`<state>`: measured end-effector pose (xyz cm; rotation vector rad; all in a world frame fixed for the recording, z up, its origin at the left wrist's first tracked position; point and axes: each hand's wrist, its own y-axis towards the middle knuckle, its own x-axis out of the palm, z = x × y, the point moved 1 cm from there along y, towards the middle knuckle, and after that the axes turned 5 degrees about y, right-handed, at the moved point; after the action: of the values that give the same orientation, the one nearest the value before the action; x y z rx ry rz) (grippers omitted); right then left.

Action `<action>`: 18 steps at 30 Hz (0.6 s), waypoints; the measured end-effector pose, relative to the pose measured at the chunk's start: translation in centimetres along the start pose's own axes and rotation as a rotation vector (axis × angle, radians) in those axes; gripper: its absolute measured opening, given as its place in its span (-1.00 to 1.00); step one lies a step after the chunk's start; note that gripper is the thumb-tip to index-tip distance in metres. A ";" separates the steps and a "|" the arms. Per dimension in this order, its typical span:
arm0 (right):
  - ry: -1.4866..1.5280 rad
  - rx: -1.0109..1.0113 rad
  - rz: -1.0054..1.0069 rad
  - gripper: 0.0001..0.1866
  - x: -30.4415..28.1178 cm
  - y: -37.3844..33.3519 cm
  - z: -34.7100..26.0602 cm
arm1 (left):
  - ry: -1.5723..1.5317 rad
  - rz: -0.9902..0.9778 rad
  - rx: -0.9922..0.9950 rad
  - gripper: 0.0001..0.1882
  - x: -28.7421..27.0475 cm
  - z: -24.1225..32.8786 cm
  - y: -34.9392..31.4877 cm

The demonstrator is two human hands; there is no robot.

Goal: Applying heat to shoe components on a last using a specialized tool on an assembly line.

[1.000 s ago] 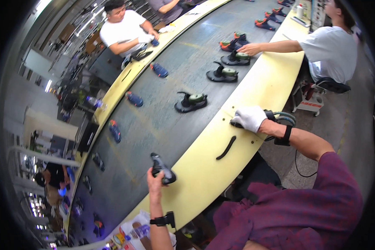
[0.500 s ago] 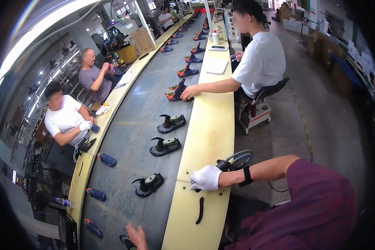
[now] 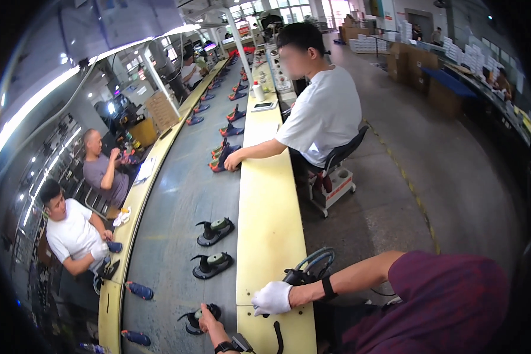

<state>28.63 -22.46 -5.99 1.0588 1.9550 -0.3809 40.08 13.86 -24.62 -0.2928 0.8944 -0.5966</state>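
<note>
My left hand (image 3: 206, 315) reaches from the lower edge onto the grey conveyor belt (image 3: 171, 212) and grips a black shoe (image 3: 190, 321) lying there. A dark watch (image 3: 229, 347) sits on that wrist. In a white glove, my right hand (image 3: 272, 298) rests on the yellow side ledge (image 3: 268, 200) with its fingers curled and nothing visible in it. A black wristband is on that forearm. Further up the belt lie two more black shoes with green insoles (image 3: 212, 265) (image 3: 215, 230).
A black curved tool (image 3: 277, 339) lies on the ledge near my right hand, with a coiled hose (image 3: 314, 266) beside it. A seated person in a white shirt (image 3: 324, 112) reaches onto the belt ahead. Two people (image 3: 76, 236) sit across the belt. Blue shoes (image 3: 138, 289) lie at its far edge.
The view has swung up along the line, showing more of the belt and the workers. My left hand stays on the black shoe; my right hand stays on the ledge.
</note>
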 end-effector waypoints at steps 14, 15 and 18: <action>0.014 0.013 0.028 -0.55 0.9 0.1 0.5 | -0.615 -0.909 0.164 -0.53 -22.5 -12.1 -17.8; -0.005 -0.029 0.051 -0.56 0.9 0.0 0.3 | -0.512 -0.851 0.249 -0.42 -24.2 -13.0 -21.9; 0.141 -0.136 0.204 -0.70 0.7 -0.2 0.9 | -0.184 -0.807 0.332 -0.39 -26.1 -17.2 -26.2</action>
<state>28.75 -22.77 -7.08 1.2100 1.9419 -0.0619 4.36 8.57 -5.78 -0.3984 0.4602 -1.4226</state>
